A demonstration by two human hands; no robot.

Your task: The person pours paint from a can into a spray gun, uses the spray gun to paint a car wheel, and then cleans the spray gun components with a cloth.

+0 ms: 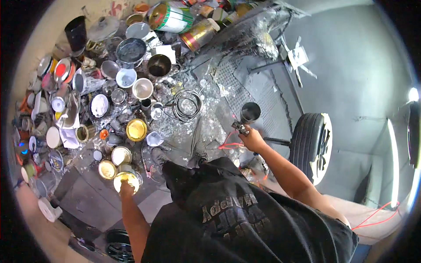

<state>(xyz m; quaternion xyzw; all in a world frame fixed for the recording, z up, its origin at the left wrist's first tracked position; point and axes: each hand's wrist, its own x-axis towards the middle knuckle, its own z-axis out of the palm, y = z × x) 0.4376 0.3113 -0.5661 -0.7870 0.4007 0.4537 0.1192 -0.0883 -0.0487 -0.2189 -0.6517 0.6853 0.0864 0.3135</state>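
Note:
In my right hand [253, 139] is a spray gun [240, 127] with dark metal parts, the fingers closed around it. A dark, round, open-topped cup [251, 113] sits just beyond the hand and looks joined to the gun. My left hand [126, 189] reaches over a bright gold, round tin [118, 179] at the lower left. Glare hides its fingertips, so their grip does not show. Two more round tins, one pale-topped [121, 155] and one gold-rimmed [107, 169], stand beside that hand. A gold tin with yellow contents [136, 129] is farther off.
Many paint-stained cans, cups and lids crowd the left side, among them a black bucket [131, 50]. A coiled dark hose [183, 105] lies on the splattered floor. At the right stands a tyre [305, 142]. A red hose [231, 145] runs near my right hand.

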